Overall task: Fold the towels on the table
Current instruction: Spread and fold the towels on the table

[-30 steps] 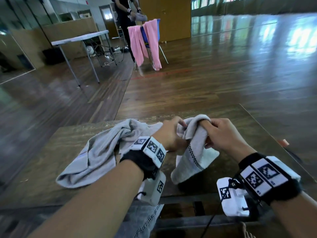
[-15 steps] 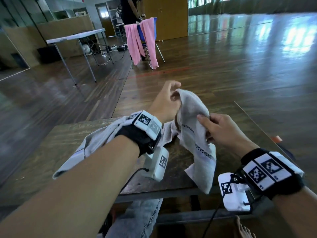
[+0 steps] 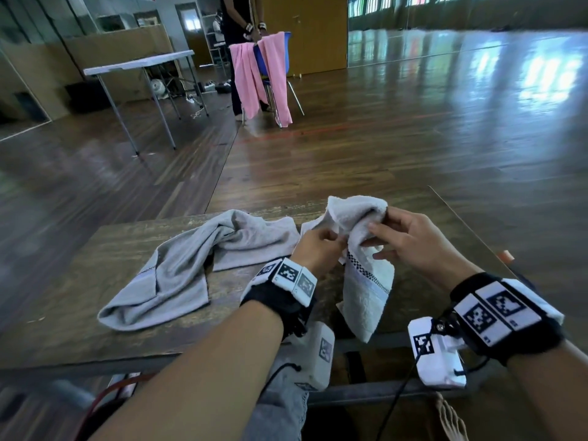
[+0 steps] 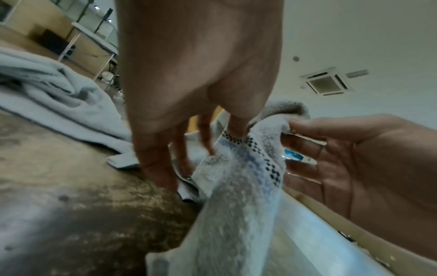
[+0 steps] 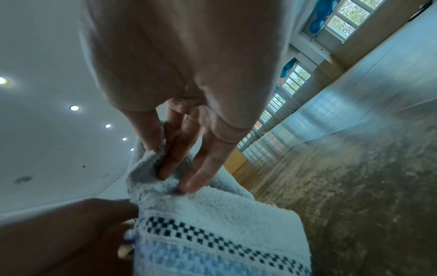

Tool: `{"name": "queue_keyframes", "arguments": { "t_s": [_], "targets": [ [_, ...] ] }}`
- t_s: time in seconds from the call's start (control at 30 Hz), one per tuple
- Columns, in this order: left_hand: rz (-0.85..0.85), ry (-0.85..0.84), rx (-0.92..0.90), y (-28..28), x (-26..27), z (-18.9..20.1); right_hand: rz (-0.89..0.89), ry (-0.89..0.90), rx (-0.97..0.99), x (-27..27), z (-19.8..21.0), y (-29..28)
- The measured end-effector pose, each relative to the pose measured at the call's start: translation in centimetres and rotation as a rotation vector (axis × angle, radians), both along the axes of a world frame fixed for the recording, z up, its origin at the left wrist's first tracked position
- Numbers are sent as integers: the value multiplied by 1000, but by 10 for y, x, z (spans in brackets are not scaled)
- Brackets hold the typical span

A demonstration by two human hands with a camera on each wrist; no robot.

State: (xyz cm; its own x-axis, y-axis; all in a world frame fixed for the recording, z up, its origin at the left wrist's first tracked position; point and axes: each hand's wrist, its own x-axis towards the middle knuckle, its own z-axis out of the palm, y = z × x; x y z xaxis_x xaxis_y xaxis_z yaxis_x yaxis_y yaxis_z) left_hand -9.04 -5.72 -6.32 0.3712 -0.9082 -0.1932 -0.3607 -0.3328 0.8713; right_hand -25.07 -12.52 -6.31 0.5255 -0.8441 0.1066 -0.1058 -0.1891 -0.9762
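A small white towel (image 3: 366, 275) with a black checked band hangs bunched above the table's near edge, held up between both hands. My left hand (image 3: 318, 246) pinches its edge by the band (image 4: 238, 139). My right hand (image 3: 407, 240) pinches the bunched top of the towel (image 5: 189, 203) between thumb and fingers. A larger grey towel (image 3: 191, 265) lies crumpled on the wooden table (image 3: 79, 281), left of my hands and apart from them; it shows in the left wrist view too (image 4: 59, 97).
The table's right edge (image 3: 471, 230) runs close to my right hand. Beyond the table, on the wooden floor, a person stands at a blue chair (image 3: 270, 58) draped with pink towels (image 3: 251, 74). A white folding table (image 3: 140, 65) stands further left.
Both hands have come down and closer together, with the white towel lowered and bunched between them. The grey towel lies flatter on the table.
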Motion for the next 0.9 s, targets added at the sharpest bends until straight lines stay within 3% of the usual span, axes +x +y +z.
{"name": "queue_keyframes", "arguments": {
  "t_s": [0.1,0.2,0.27,0.33,0.43,0.5,0.6,0.67,0.73,0.8,0.9],
  "targets": [
    [-3,162,291,-2,-5,2,-28,-91,-3,-4,1,1],
    [14,370,329,-3,-9,-5,-55,-198,-6,-5,4,2],
    [79,408,209,-7,-9,-7,-77,-208,-21,-7,6,1],
    [159,287,82,-13,-3,-1,-142,-138,-44,-9,7,-3],
    [295,30,-196,-24,13,19,-321,158,-106,-17,7,-8],
    [298,-82,-423,-30,22,38,-483,343,-348,-21,6,-6],
    [20,-295,-559,-34,26,70,-476,251,-748,-19,13,1],
    [-299,-352,-480,-33,18,83,-350,137,-775,-14,16,5],
    [-516,-371,-401,-30,7,85,-271,91,-758,-11,17,8],
    [-581,-464,-374,-28,-1,81,-282,134,-798,-8,15,9],
    [-544,-484,-330,-26,-4,70,-323,206,-799,-13,17,2]
  ]
}}
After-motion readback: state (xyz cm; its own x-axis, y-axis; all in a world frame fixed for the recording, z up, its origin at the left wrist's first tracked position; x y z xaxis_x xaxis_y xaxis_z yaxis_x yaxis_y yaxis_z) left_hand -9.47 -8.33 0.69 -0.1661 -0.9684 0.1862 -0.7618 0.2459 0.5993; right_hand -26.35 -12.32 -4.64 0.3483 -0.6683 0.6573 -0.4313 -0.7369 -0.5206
